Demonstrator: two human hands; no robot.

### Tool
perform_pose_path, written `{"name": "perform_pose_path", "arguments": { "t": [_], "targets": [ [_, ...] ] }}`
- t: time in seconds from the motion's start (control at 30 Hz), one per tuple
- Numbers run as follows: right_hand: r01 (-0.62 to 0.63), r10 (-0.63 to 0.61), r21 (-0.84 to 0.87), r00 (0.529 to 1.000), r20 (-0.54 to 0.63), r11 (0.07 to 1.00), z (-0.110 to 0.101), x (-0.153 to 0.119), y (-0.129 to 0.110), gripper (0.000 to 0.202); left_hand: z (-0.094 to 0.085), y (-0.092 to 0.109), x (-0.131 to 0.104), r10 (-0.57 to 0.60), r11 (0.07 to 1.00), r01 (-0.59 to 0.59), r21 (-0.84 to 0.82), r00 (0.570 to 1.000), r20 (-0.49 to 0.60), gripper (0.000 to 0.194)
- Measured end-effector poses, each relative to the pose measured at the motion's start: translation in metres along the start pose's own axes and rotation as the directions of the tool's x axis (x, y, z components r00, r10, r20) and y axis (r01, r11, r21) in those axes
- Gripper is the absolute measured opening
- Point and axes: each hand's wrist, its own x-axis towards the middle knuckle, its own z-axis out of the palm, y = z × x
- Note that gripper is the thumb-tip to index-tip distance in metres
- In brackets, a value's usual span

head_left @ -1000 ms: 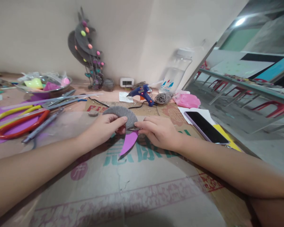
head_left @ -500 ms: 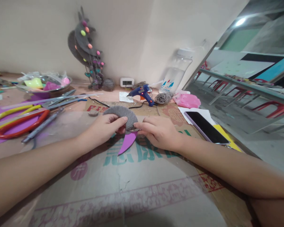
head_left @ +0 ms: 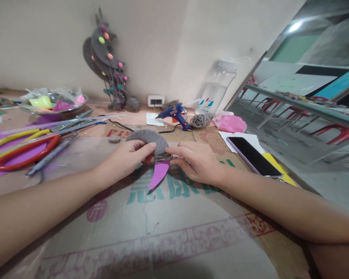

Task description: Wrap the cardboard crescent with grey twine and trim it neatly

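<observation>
A crescent [head_left: 149,138] wound in grey yarn is held over the cardboard, its upper part covered and its lower tip bare purple [head_left: 159,173]. My left hand [head_left: 130,157] pinches the crescent from the left, thumb on its face and the other fingers behind it. At the lower right edge of the wound part, my right hand [head_left: 196,161] is closed, with index finger and thumb around the grey yarn close to the crescent. Most of that strand is hidden by the fingers.
Behind the hands lie a blue glue gun [head_left: 176,115], a yarn ball [head_left: 201,120] and a water bottle [head_left: 216,87]. A phone [head_left: 253,156] lies right; scissors with red handles [head_left: 29,166] and a pen [head_left: 50,155] lie left. A decorated moon ornament [head_left: 104,58] stands against the wall.
The purple tip has swung slightly right. My right index finger has risen a little along the crescent's edge, and its thumb has moved apart from it slightly. My left hand keeps its grip.
</observation>
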Motion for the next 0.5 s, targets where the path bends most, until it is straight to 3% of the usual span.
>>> {"name": "perform_pose_path", "arguments": {
  "t": [0.2, 0.5],
  "targets": [
    [-0.008, 0.009, -0.022, 1.0, 0.01, 1.0, 0.0029, -0.0007, 0.0014, 0.024, 0.0002, 0.0005, -0.0008, 0.011, 1.0, -0.011, 0.013, 1.0, 0.006, 0.039],
    [0.01, -0.006, -0.081, 0.998, 0.057, 0.997, 0.0011, 0.0004, -0.0008, 0.025, -0.0023, 0.0005, -0.0035, 0.065, 0.979, -0.066, 0.195, 0.998, 0.009, 0.045]
  ]
}}
